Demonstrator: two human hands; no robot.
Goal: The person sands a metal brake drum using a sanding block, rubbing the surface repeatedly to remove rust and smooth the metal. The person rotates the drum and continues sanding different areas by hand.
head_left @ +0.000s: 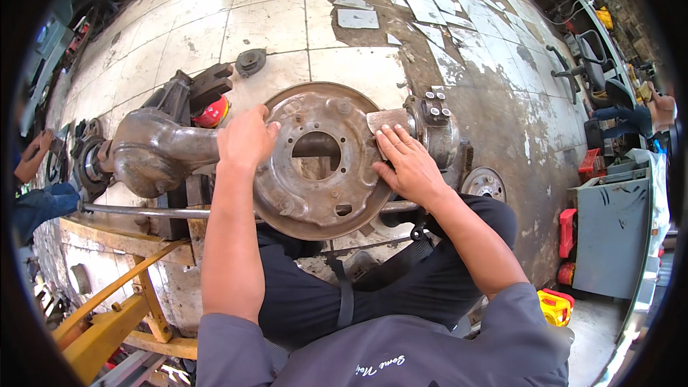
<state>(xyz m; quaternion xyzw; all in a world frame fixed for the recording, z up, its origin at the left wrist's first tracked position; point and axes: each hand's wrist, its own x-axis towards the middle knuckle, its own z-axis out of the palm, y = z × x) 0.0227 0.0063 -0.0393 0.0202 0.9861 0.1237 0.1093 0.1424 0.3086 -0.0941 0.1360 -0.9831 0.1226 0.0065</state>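
Observation:
A round, rusty brake backing plate with a large centre hole stands tilted in front of me, above my knees. My left hand is closed on its upper left rim, the thumb showing at the edge and the other fingers partly hidden. At the right rim, my right hand presses a rough brown piece, like sandpaper, beneath its fingers, the thumb near the plate's edge. Behind the plate lies an axle housing with a bulging centre. A wheel hub with bolts is just right of my right hand.
A yellow metal frame stands at lower left, beside a long rod. A small round metal part and broken tiles lie on the floor. A grey cabinet is at right. Another person's hand shows at far left.

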